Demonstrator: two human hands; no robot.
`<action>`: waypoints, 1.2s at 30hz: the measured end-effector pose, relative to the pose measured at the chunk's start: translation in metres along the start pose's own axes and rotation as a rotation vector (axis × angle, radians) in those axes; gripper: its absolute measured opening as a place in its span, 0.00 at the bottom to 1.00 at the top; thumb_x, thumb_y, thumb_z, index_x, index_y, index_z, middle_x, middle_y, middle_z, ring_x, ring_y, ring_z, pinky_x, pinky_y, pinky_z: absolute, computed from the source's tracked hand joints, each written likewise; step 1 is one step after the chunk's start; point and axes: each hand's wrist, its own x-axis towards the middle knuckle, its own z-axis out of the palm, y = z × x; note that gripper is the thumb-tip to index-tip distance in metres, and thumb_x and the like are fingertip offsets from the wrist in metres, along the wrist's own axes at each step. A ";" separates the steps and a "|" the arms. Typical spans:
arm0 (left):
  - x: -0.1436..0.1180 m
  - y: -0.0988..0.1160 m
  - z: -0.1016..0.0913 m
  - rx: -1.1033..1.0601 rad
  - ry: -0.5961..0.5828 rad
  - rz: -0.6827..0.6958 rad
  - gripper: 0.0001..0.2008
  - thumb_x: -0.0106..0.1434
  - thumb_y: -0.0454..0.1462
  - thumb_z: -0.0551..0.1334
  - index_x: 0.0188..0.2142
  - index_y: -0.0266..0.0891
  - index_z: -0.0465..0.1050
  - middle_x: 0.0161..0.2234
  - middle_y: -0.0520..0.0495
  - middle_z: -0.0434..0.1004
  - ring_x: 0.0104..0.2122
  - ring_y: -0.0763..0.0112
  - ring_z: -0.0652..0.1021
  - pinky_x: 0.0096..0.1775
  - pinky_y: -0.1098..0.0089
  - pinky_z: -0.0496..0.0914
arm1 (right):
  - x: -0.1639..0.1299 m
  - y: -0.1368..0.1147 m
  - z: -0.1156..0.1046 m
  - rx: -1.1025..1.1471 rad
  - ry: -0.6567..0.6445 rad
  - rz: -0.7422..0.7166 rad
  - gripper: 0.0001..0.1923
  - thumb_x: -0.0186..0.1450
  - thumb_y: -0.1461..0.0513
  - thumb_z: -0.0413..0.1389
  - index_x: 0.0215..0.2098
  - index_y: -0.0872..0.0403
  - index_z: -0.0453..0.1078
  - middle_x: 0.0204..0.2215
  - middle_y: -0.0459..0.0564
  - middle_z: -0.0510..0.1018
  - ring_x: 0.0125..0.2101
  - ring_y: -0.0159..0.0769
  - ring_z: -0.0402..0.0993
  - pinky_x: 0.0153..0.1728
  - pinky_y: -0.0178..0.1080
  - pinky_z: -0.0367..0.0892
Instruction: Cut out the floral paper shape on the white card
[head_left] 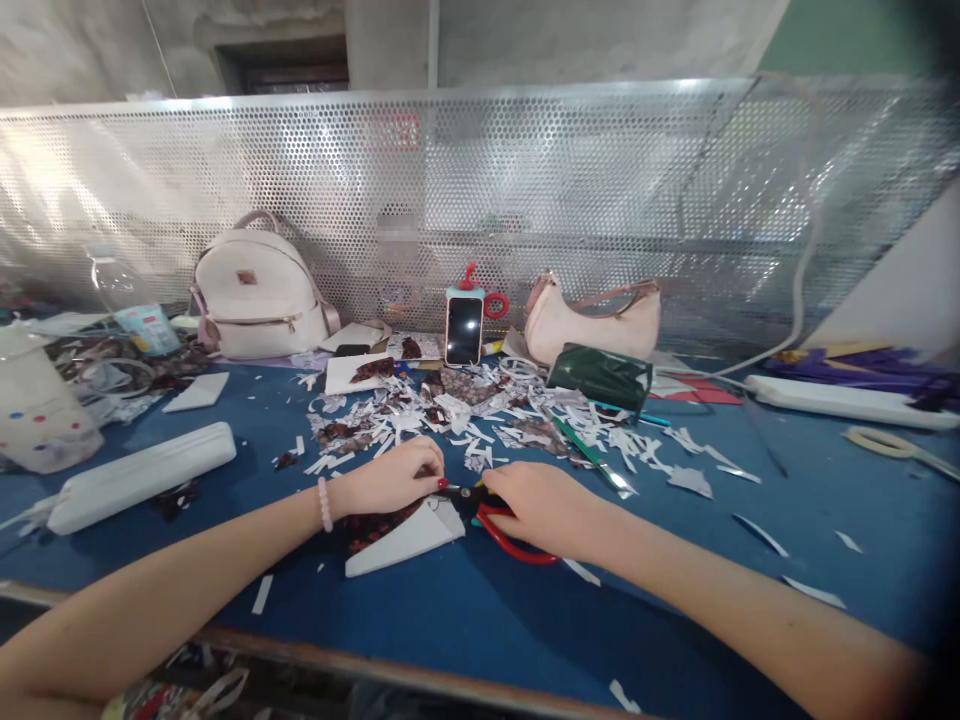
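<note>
Red-handled scissors [517,540] are in my right hand [544,500], with the fingers closed round the handles. Their dark pivot and blades point left, towards the fingertips of my left hand [401,475]. The left hand's thumb and fingers are pinched together on the edge of a piece of dark red-brown patterned material [375,530], which lies partly hidden beneath that hand. A flat white curved piece [409,542] is against it, its right end close to the scissors. How far the blades are apart is hard to see.
White and brown scraps [450,410] spread beyond my hands. A green craft knife [585,447] lies to the right, near a dark green packet [604,375]. A phone [463,328] stands between a white backpack [259,290] and a pale handbag [585,320]. A white power strip [146,475] is left.
</note>
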 end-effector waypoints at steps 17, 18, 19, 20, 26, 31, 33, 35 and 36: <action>-0.001 0.003 0.000 -0.007 0.027 0.001 0.08 0.60 0.34 0.53 0.25 0.38 0.64 0.35 0.48 0.67 0.37 0.69 0.70 0.43 0.67 0.65 | 0.005 0.004 0.003 -0.006 0.047 -0.054 0.09 0.60 0.60 0.50 0.36 0.57 0.65 0.32 0.53 0.74 0.34 0.41 0.70 0.30 0.38 0.62; 0.000 0.003 0.000 -0.010 0.026 0.001 0.08 0.60 0.34 0.53 0.25 0.38 0.64 0.35 0.48 0.67 0.37 0.69 0.70 0.43 0.67 0.65 | 0.005 0.004 0.003 -0.007 0.047 -0.060 0.09 0.60 0.60 0.51 0.36 0.57 0.65 0.32 0.53 0.74 0.34 0.41 0.70 0.30 0.38 0.62; 0.000 0.003 0.000 -0.014 0.025 0.003 0.08 0.60 0.34 0.53 0.25 0.38 0.64 0.35 0.48 0.67 0.37 0.69 0.70 0.43 0.67 0.65 | 0.005 0.004 0.004 -0.008 0.045 -0.065 0.09 0.60 0.60 0.51 0.36 0.57 0.65 0.32 0.53 0.74 0.34 0.41 0.70 0.30 0.38 0.62; 0.000 0.003 0.000 -0.017 0.024 0.006 0.08 0.60 0.34 0.53 0.25 0.38 0.63 0.35 0.47 0.67 0.37 0.69 0.70 0.43 0.67 0.65 | 0.006 0.004 0.004 -0.008 0.043 -0.066 0.09 0.60 0.60 0.51 0.35 0.57 0.65 0.32 0.53 0.74 0.33 0.41 0.70 0.30 0.38 0.62; -0.002 0.003 0.001 -0.025 0.038 -0.001 0.07 0.60 0.33 0.53 0.25 0.37 0.64 0.35 0.47 0.67 0.35 0.70 0.70 0.42 0.67 0.65 | 0.007 0.004 0.001 -0.007 -0.001 -0.054 0.07 0.60 0.60 0.53 0.33 0.57 0.66 0.30 0.52 0.74 0.32 0.41 0.71 0.28 0.37 0.61; -0.002 0.002 0.001 -0.026 0.042 0.000 0.08 0.60 0.34 0.53 0.25 0.37 0.64 0.35 0.47 0.67 0.35 0.70 0.70 0.42 0.67 0.66 | 0.007 0.004 0.004 -0.025 0.016 -0.064 0.07 0.60 0.61 0.53 0.34 0.57 0.66 0.31 0.53 0.75 0.33 0.41 0.72 0.29 0.36 0.62; -0.003 0.002 0.001 -0.025 0.049 0.006 0.08 0.60 0.34 0.53 0.25 0.37 0.64 0.35 0.47 0.68 0.35 0.70 0.70 0.43 0.67 0.65 | 0.008 0.004 0.004 -0.033 0.021 -0.064 0.07 0.60 0.60 0.53 0.34 0.58 0.67 0.31 0.53 0.75 0.32 0.41 0.72 0.28 0.36 0.62; -0.003 0.002 0.001 -0.024 0.050 0.006 0.08 0.60 0.34 0.53 0.25 0.37 0.65 0.35 0.47 0.68 0.35 0.70 0.70 0.42 0.67 0.66 | 0.008 0.004 0.003 -0.045 -0.008 -0.057 0.07 0.60 0.61 0.53 0.32 0.57 0.67 0.30 0.53 0.75 0.32 0.41 0.73 0.28 0.36 0.61; -0.003 0.002 0.001 -0.024 0.047 0.005 0.08 0.60 0.34 0.53 0.25 0.37 0.65 0.35 0.47 0.68 0.35 0.70 0.70 0.42 0.67 0.66 | 0.008 0.004 0.002 -0.054 -0.028 -0.052 0.06 0.60 0.61 0.53 0.32 0.57 0.68 0.29 0.53 0.76 0.31 0.41 0.73 0.28 0.36 0.61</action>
